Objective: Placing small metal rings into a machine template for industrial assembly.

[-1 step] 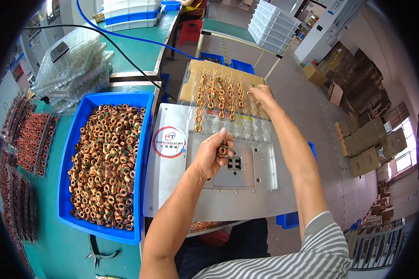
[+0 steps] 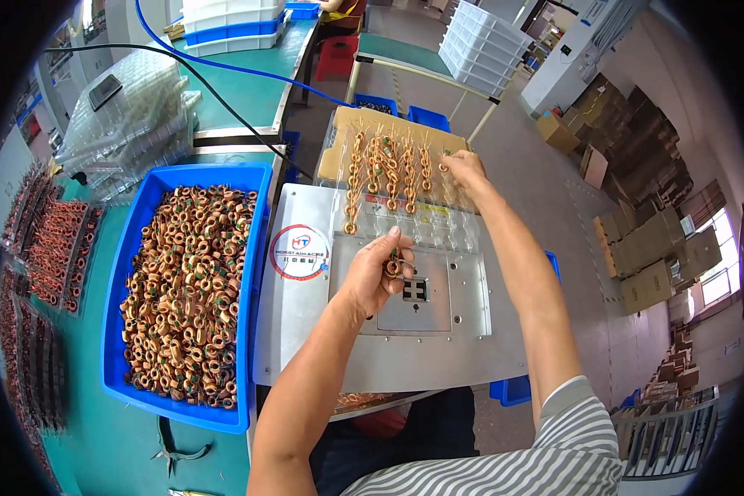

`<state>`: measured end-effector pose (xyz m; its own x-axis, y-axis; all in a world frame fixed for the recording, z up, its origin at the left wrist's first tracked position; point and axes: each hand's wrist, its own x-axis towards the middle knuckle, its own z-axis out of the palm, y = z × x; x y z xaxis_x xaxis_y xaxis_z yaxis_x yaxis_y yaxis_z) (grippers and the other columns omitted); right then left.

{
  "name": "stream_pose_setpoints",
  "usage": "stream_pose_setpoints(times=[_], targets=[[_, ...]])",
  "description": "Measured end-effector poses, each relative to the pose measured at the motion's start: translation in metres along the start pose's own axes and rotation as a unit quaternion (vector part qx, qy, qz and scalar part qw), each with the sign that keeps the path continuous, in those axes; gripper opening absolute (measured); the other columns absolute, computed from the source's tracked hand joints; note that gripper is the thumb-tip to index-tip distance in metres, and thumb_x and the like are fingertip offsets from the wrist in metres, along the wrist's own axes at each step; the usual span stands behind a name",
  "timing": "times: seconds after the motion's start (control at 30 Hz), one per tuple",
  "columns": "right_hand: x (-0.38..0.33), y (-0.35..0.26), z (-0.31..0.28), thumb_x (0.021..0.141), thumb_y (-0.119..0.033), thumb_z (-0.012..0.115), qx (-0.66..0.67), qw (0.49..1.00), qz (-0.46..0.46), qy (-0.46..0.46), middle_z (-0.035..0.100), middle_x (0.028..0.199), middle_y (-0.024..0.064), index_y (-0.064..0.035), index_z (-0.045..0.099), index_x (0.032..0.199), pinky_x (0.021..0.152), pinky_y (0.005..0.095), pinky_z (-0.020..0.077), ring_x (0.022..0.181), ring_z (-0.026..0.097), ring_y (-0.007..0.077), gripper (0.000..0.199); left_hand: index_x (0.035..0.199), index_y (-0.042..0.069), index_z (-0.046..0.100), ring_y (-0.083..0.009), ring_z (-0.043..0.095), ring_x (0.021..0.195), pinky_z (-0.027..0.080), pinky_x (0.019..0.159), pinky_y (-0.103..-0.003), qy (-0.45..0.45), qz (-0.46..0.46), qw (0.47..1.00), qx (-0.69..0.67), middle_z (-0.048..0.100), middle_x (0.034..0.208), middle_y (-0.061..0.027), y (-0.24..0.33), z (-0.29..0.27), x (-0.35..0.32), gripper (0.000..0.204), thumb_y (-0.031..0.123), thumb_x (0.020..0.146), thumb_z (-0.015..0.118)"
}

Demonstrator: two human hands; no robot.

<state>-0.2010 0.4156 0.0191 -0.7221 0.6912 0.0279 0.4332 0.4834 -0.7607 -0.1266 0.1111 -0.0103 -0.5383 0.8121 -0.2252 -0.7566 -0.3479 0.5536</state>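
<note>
Blue plastic forms the bin [image 2: 182, 417] on the green table [image 2: 87, 351], and I see it heaped with copper coils [image 2: 186, 298]. At the metal top's [image 2: 293, 347] far side, a clear tray [image 2: 455, 236] carries upright rows of coils [image 2: 410, 178]. My left hand [image 2: 376, 271] is partly curled around a coil [image 2: 393, 266] above the metal. My right hand [image 2: 468, 171] reaches farther forward, thumb and fingertips nearly together on another coil [image 2: 445, 164] over the tray. Flat metal spans the room between my forearms; grey floor [image 2: 583, 273] runs past its right edge.
</note>
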Motion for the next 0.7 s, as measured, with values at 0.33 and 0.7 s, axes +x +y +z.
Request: stream_pose_setpoints(times=[0.33,0.7], targets=[[-0.154,0.002,-0.067,0.081,-0.009,0.06,0.076,0.977,-0.094,-0.177,0.065,0.08,0.0096,0.0002,0.057,0.082,0.052,0.0249,0.0504,0.062,0.061,0.0119,0.01,0.104,0.004,0.057,-0.0123,0.058,0.063,0.037,0.04,-0.02,0.0,0.031,1.0,0.002,0.058,0.082,-0.0039,-0.02,0.012,-0.035,0.038,0.041,0.096,0.054],[-0.225,0.016,-0.133,0.082,-0.007,0.063,0.058,0.979,-0.166,-0.1,0.064,0.076,0.0045,0.0032,0.062,0.095,0.056,0.0242,0.0487,0.062,0.057,0.0079,0.016,0.102,0.008,0.057,-0.0094,0.056,0.068,0.035,0.04,-0.015,0.0,0.065,0.998,0.005,0.056,0.082,-0.0011,-0.041,0.034,-0.075,0.036,0.043,0.096,0.053]])
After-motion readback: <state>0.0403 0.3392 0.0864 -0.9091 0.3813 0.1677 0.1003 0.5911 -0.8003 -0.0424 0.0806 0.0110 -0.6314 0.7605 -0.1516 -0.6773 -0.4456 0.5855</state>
